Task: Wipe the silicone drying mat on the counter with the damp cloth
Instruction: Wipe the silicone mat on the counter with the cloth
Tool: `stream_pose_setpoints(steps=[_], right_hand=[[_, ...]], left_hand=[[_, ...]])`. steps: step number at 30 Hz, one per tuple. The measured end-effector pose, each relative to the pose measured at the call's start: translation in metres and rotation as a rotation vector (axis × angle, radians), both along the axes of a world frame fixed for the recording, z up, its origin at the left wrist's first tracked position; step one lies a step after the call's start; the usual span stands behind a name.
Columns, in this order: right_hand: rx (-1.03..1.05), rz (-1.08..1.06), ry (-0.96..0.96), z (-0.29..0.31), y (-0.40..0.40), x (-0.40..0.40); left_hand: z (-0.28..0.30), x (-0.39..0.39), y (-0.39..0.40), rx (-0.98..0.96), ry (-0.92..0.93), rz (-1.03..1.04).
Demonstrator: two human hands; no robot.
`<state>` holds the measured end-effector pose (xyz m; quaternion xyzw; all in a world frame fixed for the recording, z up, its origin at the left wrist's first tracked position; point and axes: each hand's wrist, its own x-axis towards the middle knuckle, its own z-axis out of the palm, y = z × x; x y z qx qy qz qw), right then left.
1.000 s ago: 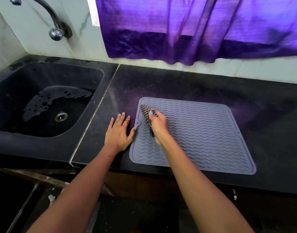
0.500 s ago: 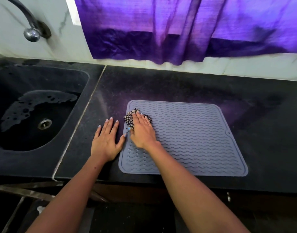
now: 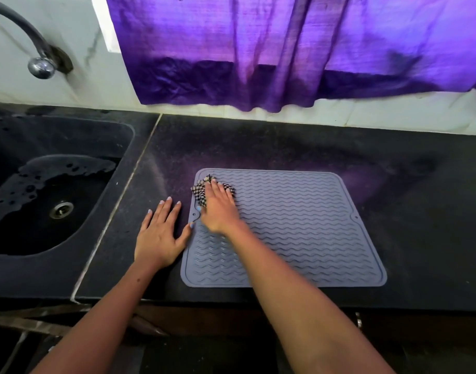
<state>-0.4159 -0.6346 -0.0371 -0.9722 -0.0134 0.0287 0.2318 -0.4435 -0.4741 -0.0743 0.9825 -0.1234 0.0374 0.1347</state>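
Observation:
A grey silicone drying mat with wavy ridges lies flat on the black counter. My right hand presses a black-and-white checked cloth onto the mat's far left corner, palm down with fingers flat on top of it. Most of the cloth is hidden under that hand. My left hand rests flat on the counter just left of the mat, fingers spread, its thumb touching the mat's left edge.
A black sink holding some water sits to the left, with a drain and a tap above it. A purple curtain hangs over the white wall behind. The counter's front edge runs just below the mat.
My right hand went from gripping the cloth on edge to lying flat over it, then slid it toward the mat's far left corner. The left hand stayed put.

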Motion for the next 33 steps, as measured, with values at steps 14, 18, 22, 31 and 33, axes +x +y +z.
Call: stream_pose_setpoints(steps=[14, 18, 22, 31, 33], right_hand=[[0.866, -0.308, 0.085, 0.033, -0.017, 0.024], [0.148, -0.166, -0.108, 0.026, -0.014, 0.032], [-0.045, -0.008, 0.009, -0.01, -0.005, 0.022], [0.552, -0.106, 0.144, 0.007, -0.022, 0.037], [0.91, -0.298, 0.115, 0.023, -0.026, 0.038]], left_hand=[[0.004, -0.002, -0.001, -0.009, 0.005, 0.017], [0.003, -0.002, 0.0, -0.01, 0.017, 0.016], [0.003, -0.001, 0.0, 0.009, 0.02, 0.018], [0.006, -0.003, -0.001, 0.01, 0.018, 0.019], [0.007, -0.003, -0.001, 0.004, 0.022, 0.014]])
